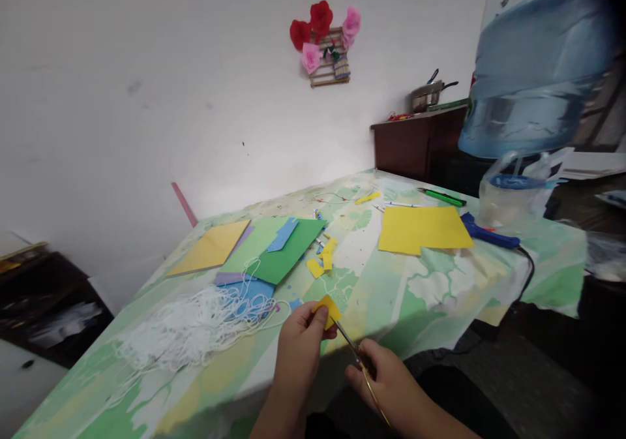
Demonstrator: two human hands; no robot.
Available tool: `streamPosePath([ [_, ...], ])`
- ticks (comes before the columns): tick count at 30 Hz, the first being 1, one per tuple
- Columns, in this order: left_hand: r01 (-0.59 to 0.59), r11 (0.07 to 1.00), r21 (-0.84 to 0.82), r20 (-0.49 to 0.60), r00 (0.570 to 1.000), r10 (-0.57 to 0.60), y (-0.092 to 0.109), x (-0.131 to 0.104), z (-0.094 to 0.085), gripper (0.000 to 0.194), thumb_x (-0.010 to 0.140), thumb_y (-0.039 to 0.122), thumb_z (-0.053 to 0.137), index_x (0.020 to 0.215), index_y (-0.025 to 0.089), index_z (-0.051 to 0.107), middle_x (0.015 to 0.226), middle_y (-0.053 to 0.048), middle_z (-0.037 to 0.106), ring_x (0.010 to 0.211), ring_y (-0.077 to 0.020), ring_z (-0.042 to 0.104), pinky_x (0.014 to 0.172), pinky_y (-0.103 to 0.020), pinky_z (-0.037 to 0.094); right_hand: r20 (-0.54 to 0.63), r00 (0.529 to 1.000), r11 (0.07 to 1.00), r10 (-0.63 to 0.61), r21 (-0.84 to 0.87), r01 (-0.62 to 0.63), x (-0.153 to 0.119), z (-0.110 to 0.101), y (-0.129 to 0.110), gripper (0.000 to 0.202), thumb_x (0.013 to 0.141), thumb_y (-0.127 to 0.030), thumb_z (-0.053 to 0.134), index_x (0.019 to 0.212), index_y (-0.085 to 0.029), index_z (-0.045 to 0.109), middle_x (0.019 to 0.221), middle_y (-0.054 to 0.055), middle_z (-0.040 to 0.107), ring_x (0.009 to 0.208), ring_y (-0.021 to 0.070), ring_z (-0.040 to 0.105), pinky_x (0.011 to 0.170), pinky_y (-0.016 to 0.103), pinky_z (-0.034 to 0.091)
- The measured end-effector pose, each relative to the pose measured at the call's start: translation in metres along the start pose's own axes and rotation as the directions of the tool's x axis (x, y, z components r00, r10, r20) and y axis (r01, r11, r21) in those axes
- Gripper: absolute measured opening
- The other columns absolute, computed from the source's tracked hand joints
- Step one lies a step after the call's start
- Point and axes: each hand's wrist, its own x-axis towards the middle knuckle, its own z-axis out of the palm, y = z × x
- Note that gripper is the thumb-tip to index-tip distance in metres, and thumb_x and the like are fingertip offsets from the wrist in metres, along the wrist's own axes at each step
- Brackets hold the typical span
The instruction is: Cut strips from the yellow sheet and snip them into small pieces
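My left hand (302,333) pinches a small piece of yellow craft paper (328,308) between thumb and fingers at the table's front edge. A pair of scissors (353,346) is gripped in my right hand (379,374), its blade tips meeting the lower right edge of the yellow piece. Whether the blades are cutting into it I cannot tell. Just beyond my hands lie several yellow scraps (327,256). A larger yellow sheet (424,229) with a notched lower edge rests farther right.
A tangle of white cord (180,331) lies left of my hands, beside green sheets (293,251) and an orange-yellow sheet (210,248). At the right are a blue glue gun (491,233) with its cable, a green utility knife (443,196) and a large water bottle (533,74).
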Motion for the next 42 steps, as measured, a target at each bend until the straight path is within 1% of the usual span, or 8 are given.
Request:
streamPosePath([
  [5, -0.053, 0.970, 0.238, -0.075, 0.995, 0.073, 0.003, -0.005, 0.001, 0.019, 0.069, 0.032, 0.049, 0.065, 0.016, 0.059, 0.056, 0.000, 0.056, 0.054, -0.0145, 0.054, 0.054, -0.025, 0.042, -0.025, 0.999, 1.000, 0.029, 0.002, -0.029, 0.005, 0.001, -0.005, 0.015, 0.068, -0.027, 0.050, 0.062, -0.018, 0.040, 0.057, -0.004, 0.043, 0.052, 0.0103, 0.037, 0.048, 0.021, 0.027],
  [10, -0.068, 0.954, 0.292, -0.036, 0.996, 0.082, -0.005, -0.005, 0.000, 0.023, 0.072, 0.035, 0.045, 0.072, 0.017, 0.059, 0.063, -0.002, 0.060, 0.061, -0.0166, 0.056, 0.058, -0.027, 0.041, -0.022, 0.999, 0.998, 0.047, 0.037, -0.047, 0.010, 0.006, -0.011, 0.016, 0.069, -0.028, 0.049, 0.062, -0.017, 0.040, 0.057, -0.003, 0.044, 0.052, 0.0098, 0.037, 0.048, 0.020, 0.027],
  [15, -0.048, 0.947, 0.317, -0.079, 0.994, 0.077, -0.002, -0.006, -0.003, 0.024, 0.072, 0.037, 0.046, 0.069, 0.017, 0.060, 0.059, -0.001, 0.059, 0.061, -0.0168, 0.056, 0.058, -0.026, 0.040, -0.009, 0.999, 0.997, 0.037, 0.068, -0.036, 0.013, 0.008, -0.019, 0.017, 0.069, -0.028, 0.051, 0.061, -0.017, 0.040, 0.055, -0.004, 0.043, 0.052, 0.0097, 0.036, 0.048, 0.020, 0.028],
  [22, -0.051, 0.972, 0.229, -0.080, 0.994, 0.071, 0.007, -0.005, -0.005, 0.016, 0.068, 0.030, 0.051, 0.062, 0.017, 0.059, 0.052, 0.002, 0.055, 0.053, -0.0134, 0.053, 0.053, -0.023, 0.040, -0.022, 1.000, 0.997, 0.001, 0.078, 0.001, 0.014, 0.009, -0.015, 0.020, 0.068, -0.027, 0.052, 0.057, -0.018, 0.038, 0.052, -0.005, 0.041, 0.050, 0.0093, 0.035, 0.047, 0.020, 0.026],
  [28, 0.080, 0.997, -0.010, -0.028, 0.996, -0.080, 0.004, -0.004, -0.007, 0.015, 0.064, 0.030, 0.056, 0.065, 0.016, 0.060, 0.058, 0.002, 0.056, 0.050, -0.0099, 0.053, 0.053, -0.022, 0.044, 0.011, 1.000, 0.996, 0.001, 0.085, -0.002, 0.013, 0.009, -0.012, 0.021, 0.066, -0.027, 0.053, 0.056, -0.018, 0.037, 0.052, -0.004, 0.041, 0.049, 0.0093, 0.035, 0.045, 0.020, 0.025],
  [31, 0.119, 0.990, -0.075, -0.002, 0.993, -0.120, 0.004, -0.003, -0.008, 0.018, 0.062, 0.032, 0.058, 0.066, 0.014, 0.061, 0.058, 0.002, 0.057, 0.048, -0.0091, 0.053, 0.051, -0.022, 0.045, 0.009, 1.000, 0.997, -0.012, 0.081, 0.011, 0.013, 0.008, -0.011, 0.022, 0.065, -0.027, 0.054, 0.054, -0.018, 0.037, 0.051, -0.005, 0.041, 0.049, 0.0092, 0.035, 0.044, 0.020, 0.024],
  [37, 0.158, 0.982, -0.100, 0.034, 0.987, -0.155, 0.009, -0.004, -0.011, 0.020, 0.061, 0.032, 0.060, 0.063, 0.011, 0.059, 0.052, 0.001, 0.055, 0.046, -0.0097, 0.053, 0.047, -0.022, 0.044, 0.013, 1.000, 0.998, -0.016, 0.054, 0.015, 0.013, 0.007, -0.010, 0.022, 0.063, -0.027, 0.057, 0.053, -0.017, 0.040, 0.050, -0.005, 0.041, 0.049, 0.0088, 0.034, 0.043, 0.019, 0.023],
  [42, 0.141, 0.985, -0.098, 0.083, 0.988, -0.133, 0.012, -0.004, -0.013, 0.020, 0.061, 0.031, 0.060, 0.060, 0.011, 0.058, 0.049, 0.001, 0.053, 0.044, -0.0092, 0.051, 0.046, -0.021, 0.043, 0.029, 0.999, 0.998, -0.018, 0.068, 0.016, 0.013, 0.006, -0.008, 0.023, 0.063, -0.029, 0.057, 0.052, -0.017, 0.041, 0.049, -0.005, 0.040, 0.049, 0.0091, 0.034, 0.042, 0.018, 0.024],
])
